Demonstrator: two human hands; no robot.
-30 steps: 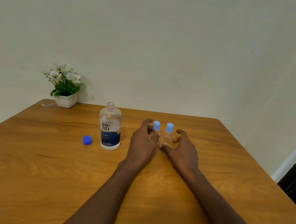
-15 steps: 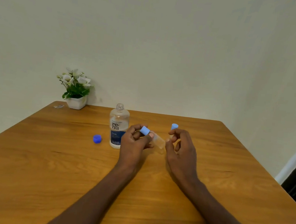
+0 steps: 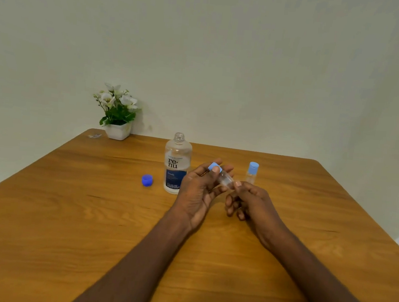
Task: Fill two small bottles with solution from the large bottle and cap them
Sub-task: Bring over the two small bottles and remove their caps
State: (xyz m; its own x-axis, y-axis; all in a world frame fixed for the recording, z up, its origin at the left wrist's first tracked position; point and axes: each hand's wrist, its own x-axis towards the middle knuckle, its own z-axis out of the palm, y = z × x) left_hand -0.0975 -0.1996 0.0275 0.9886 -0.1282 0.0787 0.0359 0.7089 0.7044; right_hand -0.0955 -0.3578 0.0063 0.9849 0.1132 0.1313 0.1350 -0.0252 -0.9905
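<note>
The small clear plastic bottle with a light blue cap [image 3: 225, 179] is held tilted above the wooden table [image 3: 66, 211]. The right hand [image 3: 249, 202] pinches its bottom end to hold it firm. The left hand [image 3: 199, 187] pinches the cap, probably to twist it off. The big clear bottle with the dark blue label [image 3: 176, 165] stands open and near, ready to pour. Its dark blue cap [image 3: 147, 180] lies beside it. The other small capped bottle [image 3: 252, 173] stands waiting.

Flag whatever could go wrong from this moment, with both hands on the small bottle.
1. The large bottle stands uncapped just beside the left hand; a bump could tip it and spill solution.
2. The small bottle is held tilted above the table by fingertips; once its light blue cap loosens, either could drop.
3. The dark blue cap lies loose and might roll.
</note>
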